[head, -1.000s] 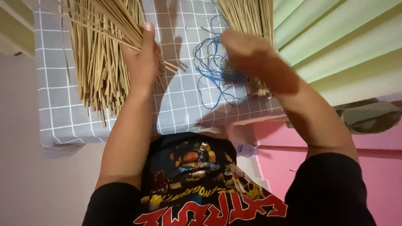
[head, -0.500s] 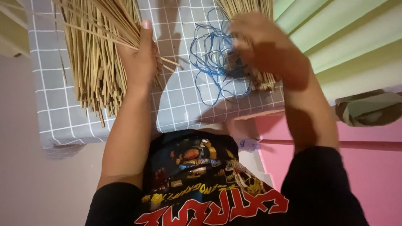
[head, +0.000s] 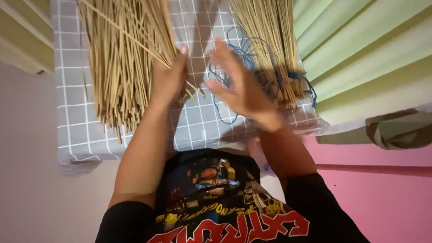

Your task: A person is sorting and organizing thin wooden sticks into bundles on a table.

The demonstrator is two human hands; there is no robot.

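Both bare forearms reaching forward from black short sleeves, elbows bent near the chest. Left hand (head: 168, 78) palm down, fingers curled shut, index finger stretched forward. Right hand (head: 240, 85) just beside the left hand, raised and blurred, fingers spread apart, palm turned toward the left hand, wrist bent. Right forearm angled inward toward the left hand, left forearm nearly straight ahead.

Wearer: black short-sleeved T-shirt (head: 216, 202), sleeves ending above the elbows, forearms bare. Chest print was multicoloured, in orange, yellow and blue, with large red lettering outlined in white below it. Left hand (head: 168, 78) and right hand (head: 245, 87) were ungloved.
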